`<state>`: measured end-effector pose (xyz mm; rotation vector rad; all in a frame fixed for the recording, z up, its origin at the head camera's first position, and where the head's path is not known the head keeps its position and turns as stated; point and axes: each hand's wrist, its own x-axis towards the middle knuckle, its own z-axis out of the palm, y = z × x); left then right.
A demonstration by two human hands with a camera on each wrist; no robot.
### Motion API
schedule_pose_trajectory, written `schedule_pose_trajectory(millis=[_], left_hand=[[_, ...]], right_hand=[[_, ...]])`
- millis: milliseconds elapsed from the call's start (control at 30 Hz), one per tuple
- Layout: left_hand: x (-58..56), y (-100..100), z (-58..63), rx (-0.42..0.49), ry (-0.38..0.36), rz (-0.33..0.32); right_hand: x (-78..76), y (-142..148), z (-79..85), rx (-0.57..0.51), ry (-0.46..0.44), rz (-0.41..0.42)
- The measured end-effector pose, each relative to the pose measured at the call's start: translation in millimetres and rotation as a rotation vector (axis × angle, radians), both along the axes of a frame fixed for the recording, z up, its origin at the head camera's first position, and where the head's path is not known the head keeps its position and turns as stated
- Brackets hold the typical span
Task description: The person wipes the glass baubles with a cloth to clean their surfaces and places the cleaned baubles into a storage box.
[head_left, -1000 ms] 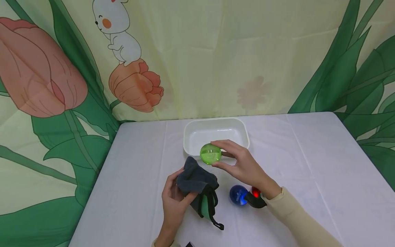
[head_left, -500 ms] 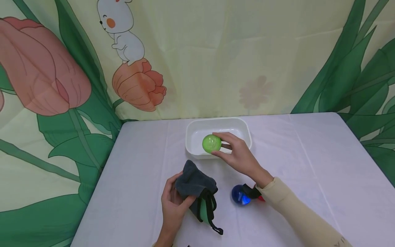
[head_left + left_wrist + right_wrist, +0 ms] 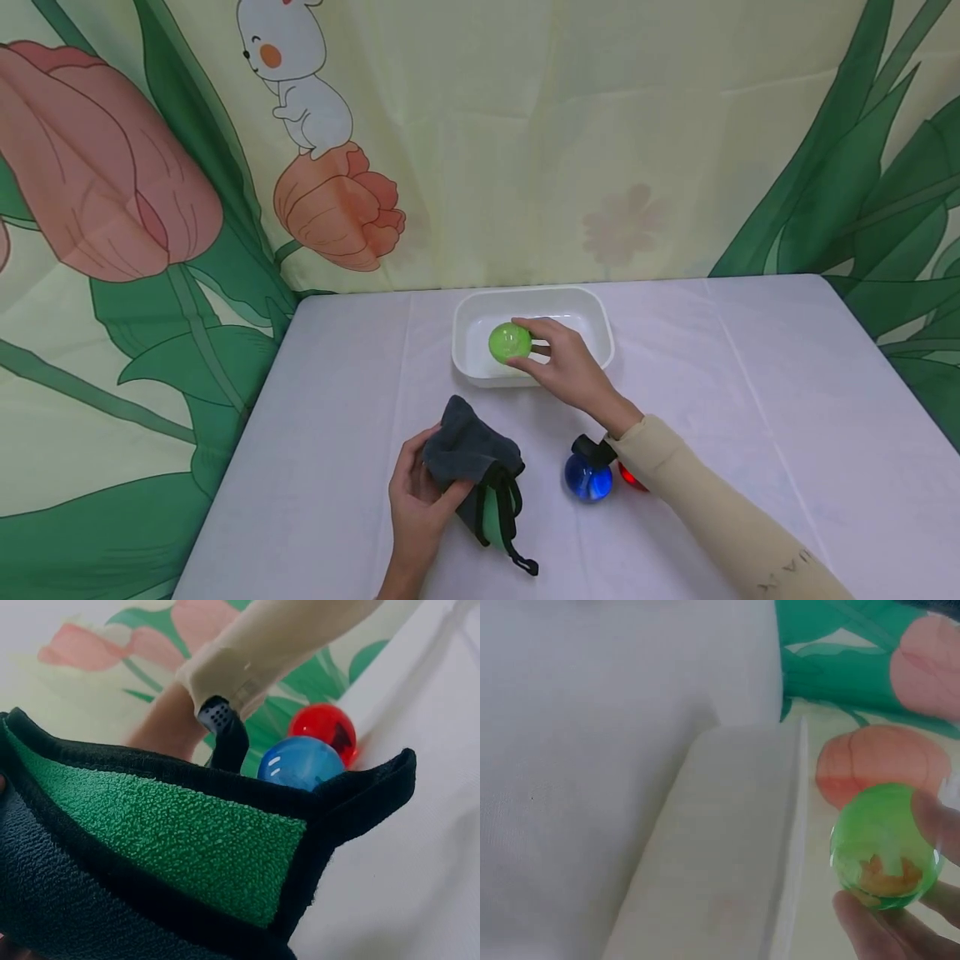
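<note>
Well, your right hand (image 3: 564, 367): pinching the green ball (image 3: 509, 342) between thumb and fingertips, held above the white tray (image 3: 471, 333) at the table's far side.
Your left hand (image 3: 418, 504): thumb and fingers gripping the dark cloth (image 3: 472, 442), which shows a green panel, nearer you and left of the sleeve (image 3: 720, 517).
Blue ball (image 3: 588, 479): on the tablecloth (image 3: 337, 458), right of the cloth.
Red ball (image 3: 632, 477): just right of the blue one, partly hidden by your sleeve.

The right grip (image 3: 904, 934) pinches a green ball (image 3: 877, 844) near a white tray (image 3: 720, 825).
</note>
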<state>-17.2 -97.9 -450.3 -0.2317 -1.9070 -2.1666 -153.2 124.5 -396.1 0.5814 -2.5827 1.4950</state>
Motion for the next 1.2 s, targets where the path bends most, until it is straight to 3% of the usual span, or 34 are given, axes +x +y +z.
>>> schedule_pose_trajectory(millis=[400,800,1067,1200], left_hand=[[1.7,-1,-0.9,0.01,-0.039,0.006],[2.4,-2,-1.5,0.023,-0.058,0.004],[2.5,-5,-4.2,0.014,0.025,-0.032],[3.0,-6,-4.4,0.014,0.03,-0.032]], right_hand=[[-17.2,-2,-17.1,0.055,-0.059,-0.048],[-25.5,-5,-30.1,0.117,-0.103,-0.036],[-29.9,-8,-33.9,0.187,-0.074,-0.007],[-31.5,-10,-34.9,0.2,-0.08,-0.003]])
